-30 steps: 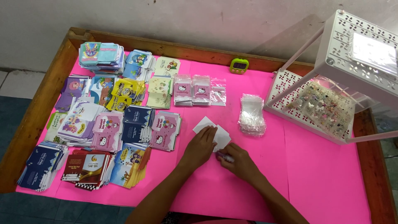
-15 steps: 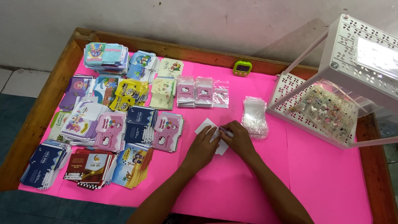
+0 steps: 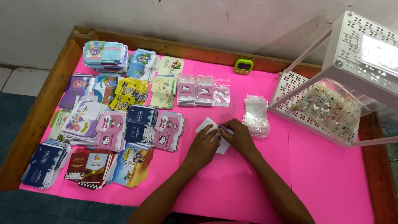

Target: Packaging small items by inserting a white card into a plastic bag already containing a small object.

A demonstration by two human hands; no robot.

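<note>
A small white paper sheet (image 3: 206, 124) lies on the pink table cover (image 3: 323, 174) near the middle. My left hand (image 3: 204, 146) rests flat on it, fingers pressing the paper down. My right hand (image 3: 237, 136) is beside it, fingers closed around a thin pen-like object (image 3: 226, 129) whose tip touches the paper. A stack of clear plastic sleeves (image 3: 255, 115) lies just right of my right hand.
Many stacks of colourful printed cards (image 3: 110, 120) cover the left half. Three small pink zip bags (image 3: 202, 90) lie behind the paper. A green timer (image 3: 243, 66) sits at the back. A white perforated rack (image 3: 331, 95) holding small trinkets stands at the right. The table has a wooden rim (image 3: 37, 120).
My right hand moved up and left from the bare pink cover onto the white paper, meeting my left hand. The view shifted slightly.
</note>
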